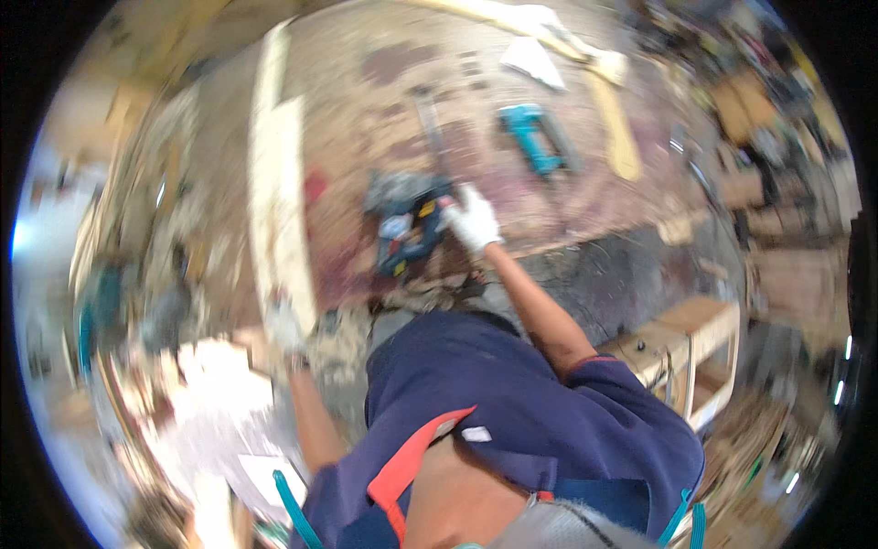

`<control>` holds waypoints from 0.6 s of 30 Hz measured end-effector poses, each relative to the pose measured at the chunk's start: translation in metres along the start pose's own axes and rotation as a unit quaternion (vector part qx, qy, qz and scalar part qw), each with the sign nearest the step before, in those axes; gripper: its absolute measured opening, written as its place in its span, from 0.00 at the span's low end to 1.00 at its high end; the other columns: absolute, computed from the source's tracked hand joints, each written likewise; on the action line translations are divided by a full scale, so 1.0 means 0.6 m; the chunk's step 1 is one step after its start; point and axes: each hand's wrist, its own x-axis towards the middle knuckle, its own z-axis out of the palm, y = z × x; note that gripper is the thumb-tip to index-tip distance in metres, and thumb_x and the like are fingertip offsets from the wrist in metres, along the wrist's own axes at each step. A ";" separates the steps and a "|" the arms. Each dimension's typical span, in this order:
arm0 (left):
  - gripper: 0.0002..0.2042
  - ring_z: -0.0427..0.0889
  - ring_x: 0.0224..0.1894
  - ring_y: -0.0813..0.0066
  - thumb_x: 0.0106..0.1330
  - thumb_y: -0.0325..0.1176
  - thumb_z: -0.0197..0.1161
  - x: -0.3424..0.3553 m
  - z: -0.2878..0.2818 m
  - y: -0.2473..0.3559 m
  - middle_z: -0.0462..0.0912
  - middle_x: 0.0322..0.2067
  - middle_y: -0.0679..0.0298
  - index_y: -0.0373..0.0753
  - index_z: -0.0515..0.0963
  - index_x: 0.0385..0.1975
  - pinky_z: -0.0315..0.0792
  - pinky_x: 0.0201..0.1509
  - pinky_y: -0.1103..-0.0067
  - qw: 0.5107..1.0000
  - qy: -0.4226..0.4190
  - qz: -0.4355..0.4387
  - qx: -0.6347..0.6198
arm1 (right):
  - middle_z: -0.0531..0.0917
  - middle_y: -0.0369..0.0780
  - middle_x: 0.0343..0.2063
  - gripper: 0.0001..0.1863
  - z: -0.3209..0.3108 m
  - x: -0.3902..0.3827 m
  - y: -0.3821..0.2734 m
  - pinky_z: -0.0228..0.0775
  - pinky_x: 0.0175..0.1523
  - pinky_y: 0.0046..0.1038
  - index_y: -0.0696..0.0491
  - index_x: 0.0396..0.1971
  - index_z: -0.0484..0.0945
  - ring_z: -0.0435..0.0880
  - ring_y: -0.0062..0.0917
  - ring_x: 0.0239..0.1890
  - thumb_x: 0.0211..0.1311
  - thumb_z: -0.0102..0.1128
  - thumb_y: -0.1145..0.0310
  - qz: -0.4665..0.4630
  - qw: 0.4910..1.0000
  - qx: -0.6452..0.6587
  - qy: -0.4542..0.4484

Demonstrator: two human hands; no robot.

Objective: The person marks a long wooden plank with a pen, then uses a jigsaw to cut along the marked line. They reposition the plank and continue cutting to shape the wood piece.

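My right hand (474, 221), in a white glove, is at the right side of a dark blue and grey power tool (416, 229) lying on the worktable (366, 119). Its fingertips seem to touch the tool, but motion smears them. My left hand (285, 325), also gloved, is at the near end of a long pale wooden plank (277, 183); blur hides whether its fingers close round the wood. Beyond the blue tool lies a thin, dark bar-like tool (430, 123). A teal power tool (533, 139) rests farther right on the table.
Curved pale wooden pieces (615, 128) and a white sheet-like piece (533, 62) lie at the table's far right. A wooden box-like frame (695, 352) stands near my right elbow. Clutter (768, 156) fills the right side, and wood pieces (224, 375) lie at lower left.
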 end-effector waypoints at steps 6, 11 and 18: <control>0.23 0.85 0.49 0.68 0.74 0.43 0.63 0.060 -0.058 0.039 0.87 0.47 0.55 0.29 0.75 0.58 0.76 0.54 0.72 0.973 0.016 0.022 0.229 | 0.81 0.56 0.48 0.26 0.073 0.004 0.091 0.73 0.54 0.45 0.58 0.47 0.78 0.81 0.51 0.49 0.62 0.68 0.50 0.033 0.957 -0.196 0.212; 0.27 0.85 0.48 0.50 0.70 0.50 0.64 0.107 -0.137 -0.057 0.86 0.46 0.48 0.31 0.76 0.57 0.77 0.53 0.63 0.948 0.010 0.087 0.305 | 0.81 0.37 0.31 0.14 0.065 0.089 0.129 0.72 0.33 0.33 0.52 0.42 0.81 0.80 0.29 0.31 0.62 0.63 0.60 0.193 0.964 0.159 0.090; 0.27 0.82 0.49 0.43 0.69 0.54 0.61 0.115 -0.100 -0.088 0.82 0.47 0.47 0.37 0.76 0.57 0.75 0.51 0.56 0.919 -0.092 0.046 0.380 | 0.86 0.40 0.41 0.16 0.038 0.102 0.162 0.81 0.49 0.39 0.50 0.47 0.81 0.86 0.35 0.42 0.63 0.66 0.60 0.327 0.894 0.295 0.080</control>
